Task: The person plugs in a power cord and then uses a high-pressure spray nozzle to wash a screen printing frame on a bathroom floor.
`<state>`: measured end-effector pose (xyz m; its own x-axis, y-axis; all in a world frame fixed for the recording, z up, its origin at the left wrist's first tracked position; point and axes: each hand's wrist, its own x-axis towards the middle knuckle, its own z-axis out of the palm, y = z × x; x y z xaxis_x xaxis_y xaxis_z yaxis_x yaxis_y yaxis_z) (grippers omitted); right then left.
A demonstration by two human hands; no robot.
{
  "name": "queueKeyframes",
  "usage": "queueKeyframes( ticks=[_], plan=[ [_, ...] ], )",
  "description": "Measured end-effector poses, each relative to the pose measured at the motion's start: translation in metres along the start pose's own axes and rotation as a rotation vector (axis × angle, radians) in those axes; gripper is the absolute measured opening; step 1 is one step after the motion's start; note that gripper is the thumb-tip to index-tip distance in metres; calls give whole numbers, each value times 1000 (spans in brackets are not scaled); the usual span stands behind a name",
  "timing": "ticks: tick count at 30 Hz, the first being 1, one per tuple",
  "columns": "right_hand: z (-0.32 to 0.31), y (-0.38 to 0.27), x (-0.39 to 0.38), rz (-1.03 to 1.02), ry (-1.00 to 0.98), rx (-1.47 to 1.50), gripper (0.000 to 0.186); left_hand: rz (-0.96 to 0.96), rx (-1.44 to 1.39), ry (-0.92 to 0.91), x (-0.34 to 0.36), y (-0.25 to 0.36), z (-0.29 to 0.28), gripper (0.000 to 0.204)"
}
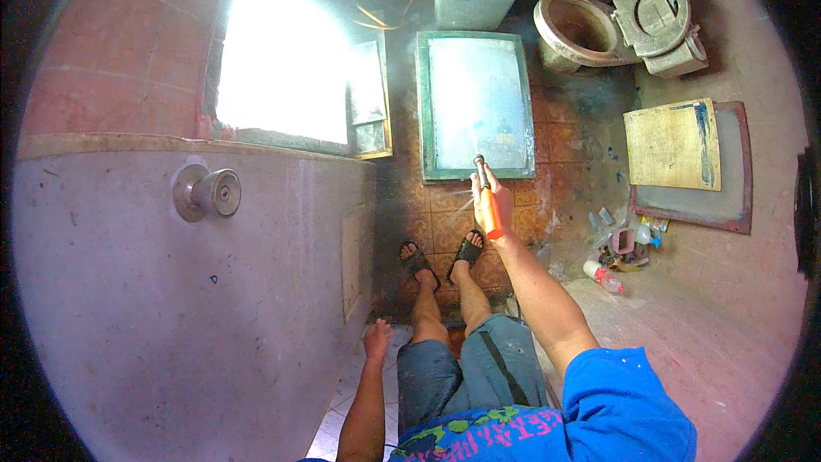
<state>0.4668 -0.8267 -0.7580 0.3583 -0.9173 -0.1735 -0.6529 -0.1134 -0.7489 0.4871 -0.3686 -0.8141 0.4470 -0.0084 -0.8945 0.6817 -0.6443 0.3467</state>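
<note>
My right hand (503,201) is wrapped round a spray gun (490,207) with an orange body and a dark metal nozzle. White spray leaves its tip toward a framed screen (528,133), which has a green rim and a pale, wet-looking panel. The screen stands on the tiled floor ahead of my feet, with the nozzle over its near part. Low at my left side hangs my left hand (377,339), holding nothing, its fingers loosely bent and a little apart. It is nearest to the door's edge.
A white door (282,291) with a round knob (214,193) fills the left. A grey metal bin (479,4) stands behind the screen. At the far right are a toilet (556,47), boards leaning on the wall (674,145), and a plastic bottle (604,276) beside small clutter.
</note>
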Motion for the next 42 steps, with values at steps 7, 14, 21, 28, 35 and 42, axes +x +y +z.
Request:
queueKeyframes(
  ticks=[7,14,21,28,35,42],
  plan=[
    [9,11,4,-57,163,78,44,6,-12,4,-2,1,-4,60],
    [-3,17,-4,27,36,254,48,-12,-44,-5,2,4,3,59],
    [-15,27,-7,37,-30,-125,44,-40,-23,-30,11,2,5,59],
    [-5,55,-11,201,-183,-200,53,65,-24,-20,24,-3,11,57],
    [11,69,-14,153,-181,-162,55,54,-89,-56,14,23,18,56],
    [16,77,-8,310,-97,-47,46,79,-19,-50,5,34,15,54]
  ],
)
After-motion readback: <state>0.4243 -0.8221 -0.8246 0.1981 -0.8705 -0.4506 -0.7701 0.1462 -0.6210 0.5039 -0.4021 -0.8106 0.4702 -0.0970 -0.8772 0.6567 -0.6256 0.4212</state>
